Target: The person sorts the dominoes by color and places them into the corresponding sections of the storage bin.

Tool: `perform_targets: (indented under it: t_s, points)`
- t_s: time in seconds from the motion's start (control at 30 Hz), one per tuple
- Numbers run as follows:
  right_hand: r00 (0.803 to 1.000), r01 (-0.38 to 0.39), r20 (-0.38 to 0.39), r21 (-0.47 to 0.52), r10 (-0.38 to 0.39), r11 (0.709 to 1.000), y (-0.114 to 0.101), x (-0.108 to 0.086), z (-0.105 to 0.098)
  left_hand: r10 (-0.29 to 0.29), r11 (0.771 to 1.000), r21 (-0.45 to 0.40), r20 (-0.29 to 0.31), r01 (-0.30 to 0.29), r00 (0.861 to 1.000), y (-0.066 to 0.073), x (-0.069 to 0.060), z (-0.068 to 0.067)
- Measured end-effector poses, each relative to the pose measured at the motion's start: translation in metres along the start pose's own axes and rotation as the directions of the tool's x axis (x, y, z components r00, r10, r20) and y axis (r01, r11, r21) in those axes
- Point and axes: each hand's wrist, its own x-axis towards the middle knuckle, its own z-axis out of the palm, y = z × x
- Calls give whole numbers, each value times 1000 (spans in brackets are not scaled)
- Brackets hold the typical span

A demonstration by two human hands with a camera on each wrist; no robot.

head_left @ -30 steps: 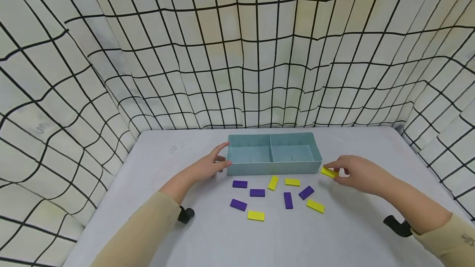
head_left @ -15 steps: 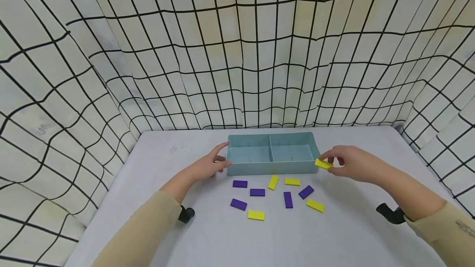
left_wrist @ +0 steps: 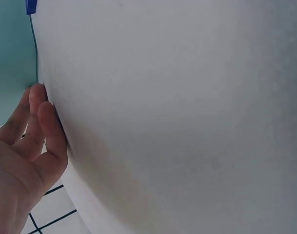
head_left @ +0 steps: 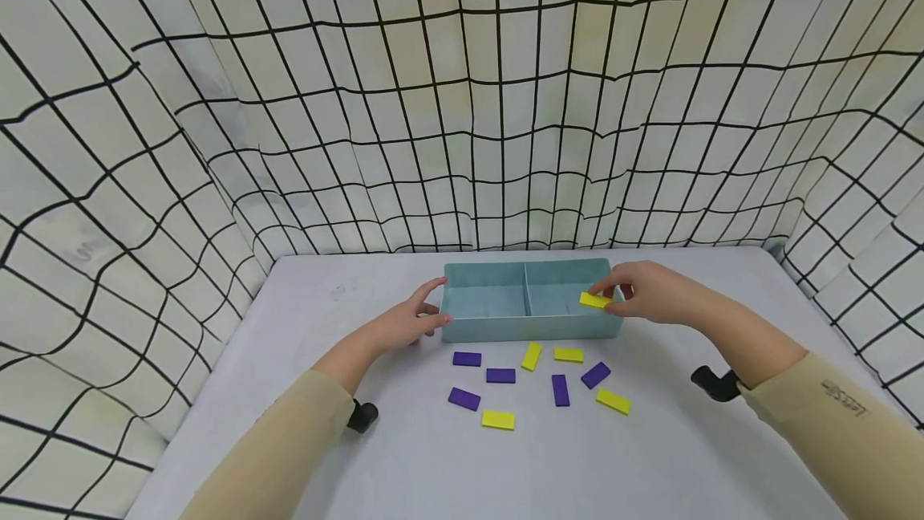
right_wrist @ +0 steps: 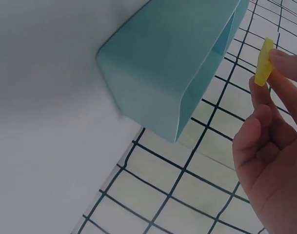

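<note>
A teal two-compartment box [head_left: 534, 328] stands on the white table. Over its right compartment, my right hand [head_left: 653, 293] pinches a yellow block [head_left: 593, 300] between thumb and fingers. In the right wrist view the yellow block [right_wrist: 264, 62] is held above the rim of the box [right_wrist: 148, 73] by the hand [right_wrist: 277, 151]. My left hand [head_left: 400, 324] touches the left end of the box with spread fingers. The left wrist view shows that hand [left_wrist: 31, 151] with its fingertips against the box wall [left_wrist: 11, 63].
In front of the box lie several purple blocks, one at the left [head_left: 467, 359] and one upright in view [head_left: 561, 390], among several yellow ones, such as the nearest [head_left: 498, 420]. Black netting [head_left: 498, 135] over a pale wall surrounds the table [head_left: 404, 456] at the back and sides.
My right hand has moved left and away from me with the yellow block, from beside the box's right end to over the right compartment. The left hand has stayed still.
</note>
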Motion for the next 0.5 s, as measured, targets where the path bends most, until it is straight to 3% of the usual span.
perform_targets:
  t_s: [0.3,0.5]
  points:
    - [993,106,45,23,-107,994,-20,42,14,-4,1000,-7,-6,4,1000,-4,0,-1]
    - [988,129,83,2,-129,992,-41,68,22,5,1000,-27,2,-5,1000,-2,0,-1]
